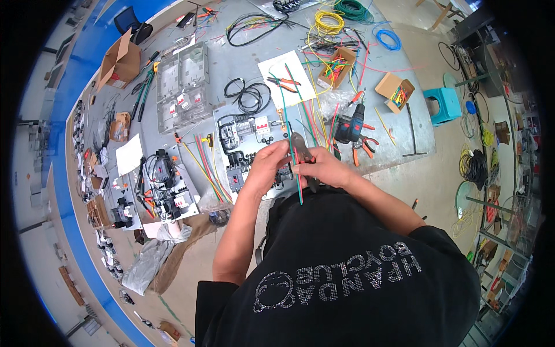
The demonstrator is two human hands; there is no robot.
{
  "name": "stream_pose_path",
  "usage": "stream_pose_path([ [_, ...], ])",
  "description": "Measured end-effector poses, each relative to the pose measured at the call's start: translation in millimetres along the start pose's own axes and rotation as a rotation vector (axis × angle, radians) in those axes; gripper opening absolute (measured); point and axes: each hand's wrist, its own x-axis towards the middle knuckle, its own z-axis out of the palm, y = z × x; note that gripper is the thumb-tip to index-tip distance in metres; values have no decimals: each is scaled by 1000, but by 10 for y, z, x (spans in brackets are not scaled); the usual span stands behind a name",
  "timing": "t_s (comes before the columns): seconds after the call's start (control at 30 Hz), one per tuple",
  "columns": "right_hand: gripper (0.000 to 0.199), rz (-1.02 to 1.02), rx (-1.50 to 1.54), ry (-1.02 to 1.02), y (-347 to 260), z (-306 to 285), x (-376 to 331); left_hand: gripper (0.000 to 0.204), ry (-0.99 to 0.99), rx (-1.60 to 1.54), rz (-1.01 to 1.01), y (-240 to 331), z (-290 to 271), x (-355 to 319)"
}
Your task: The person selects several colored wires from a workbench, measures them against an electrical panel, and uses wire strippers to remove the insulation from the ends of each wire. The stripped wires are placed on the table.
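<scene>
Over the near edge of the workbench, my left hand (pixel 269 166) pinches thin insulated wires, among them a long green wire (pixel 300 196) with red beside it. The wire runs up past my fingers and down in front of my shirt. Closed around a dark grey plier-like hand tool (pixel 298 141) is my right hand (pixel 328 169); the tool's jaws lie against the wires, and its exact kind is hard to make out. Just beyond my hands is a mounting plate (pixel 247 144) with breakers, contactors and black wiring, its near part partly covered by my left hand.
A cordless drill (pixel 350 128) and orange-handled pliers (pixel 364 151) lie to the right. Open cardboard boxes (pixel 396 91) hold coloured pieces. A second wired plate (pixel 167 185) and a clear plastic enclosure (pixel 184 81) are left. A blue stool (pixel 444 106) stands beyond the bench.
</scene>
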Motion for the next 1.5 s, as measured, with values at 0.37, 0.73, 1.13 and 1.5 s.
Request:
stream_pose_path([
  [0.37, 17, -53, -181, 14, -19, 5, -133, 23, 5, 111, 62, 102, 253, -32],
  [0.73, 16, -142, -156, 69, 131, 78, -71, 24, 394, 770, 390, 4, 564, -154],
  [1.13, 38, -233, -987, 223, -155, -262, -3, 23, 360, 368, 280, 124, 454, -271],
  [1.5, 47, -351, -934, 35, -349, -224, 142, 21, 129, 42, 140, 215, 428, -299],
])
